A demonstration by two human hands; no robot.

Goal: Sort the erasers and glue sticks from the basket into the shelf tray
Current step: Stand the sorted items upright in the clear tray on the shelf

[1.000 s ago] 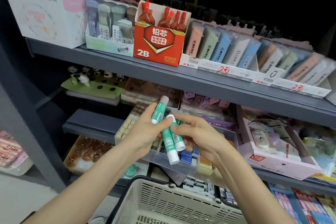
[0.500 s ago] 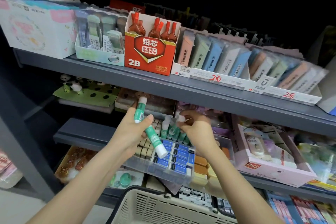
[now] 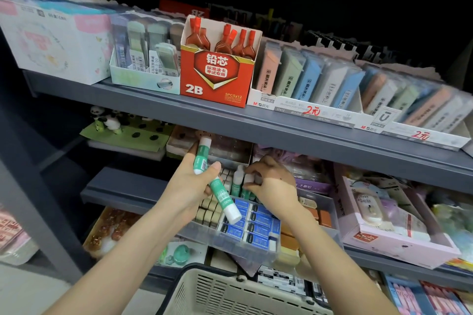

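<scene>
Glue sticks [image 3: 201, 158], two, gripped together in left hand [image 3: 189, 186] at 9 o'clock of tray [image 3: 243, 248]: one cap-up, one slanting cap-down toward 5 o'clock over blue erasers [image 3: 256, 224]. Fingers curled round both, thumb pressed on the upper one. Right hand [image 3: 272, 183] palm-down at tray's 12 o'clock, fingertips [image 3: 253, 171] curled on white caps of upright sticks [image 3: 236, 181] standing at tray's rear. Shelf edge [image 3: 281, 135] close above both hands at 12 o'clock; scant headroom. Pink box [image 3: 384, 239] just beside tray at 3 o'clock. Open room toward 6 o'clock, over basket [image 3: 230, 294], below forearms and apart from tray.
</scene>
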